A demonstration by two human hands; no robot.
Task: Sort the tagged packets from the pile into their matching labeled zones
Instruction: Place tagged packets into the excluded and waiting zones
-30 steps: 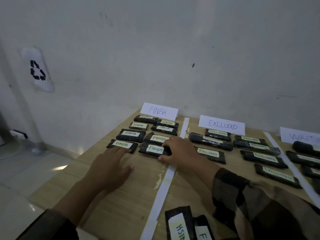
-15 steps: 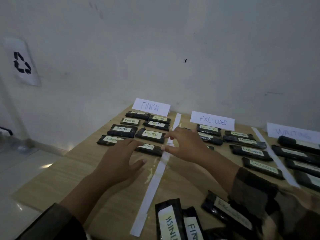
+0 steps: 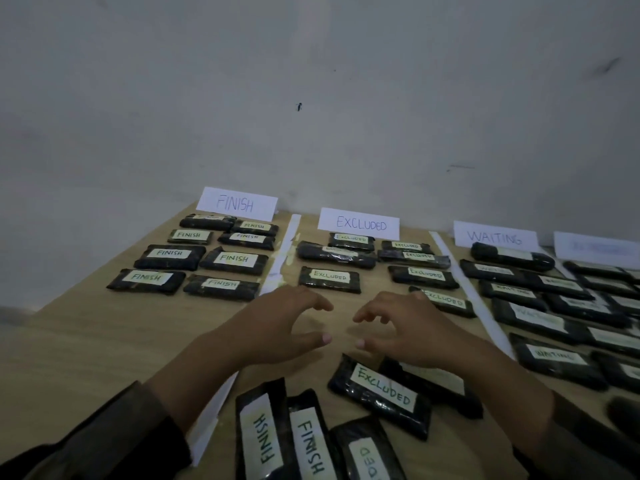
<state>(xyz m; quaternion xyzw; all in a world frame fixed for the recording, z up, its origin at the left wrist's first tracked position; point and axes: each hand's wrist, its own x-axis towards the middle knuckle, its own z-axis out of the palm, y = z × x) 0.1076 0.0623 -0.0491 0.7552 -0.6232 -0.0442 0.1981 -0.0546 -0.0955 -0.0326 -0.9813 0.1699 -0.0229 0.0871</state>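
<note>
The tabletop is divided into zones by white paper strips.

1. Far left: the FINISH sign stands against the wall. The FINISH-tagged packets lie flat in two columns in front of it.
2. A divider strip borders this zone on the right.
3. The left hand hovers over bare tabletop, fingers loosely curved and spread, holding nothing.
4. The pile lies at the near edge. It includes two FINISH packets side by side and one EXCLUDED packet set diagonally.
5. Centre: the EXCLUDED sign has its tagged packets in front of it.
6. The right hand faces the left hand, fingers likewise spread and holding nothing. The hands are apart.
7. Right: the WAITING sign stands behind its packets. A further sign beyond it is too blurred to read.
</note>
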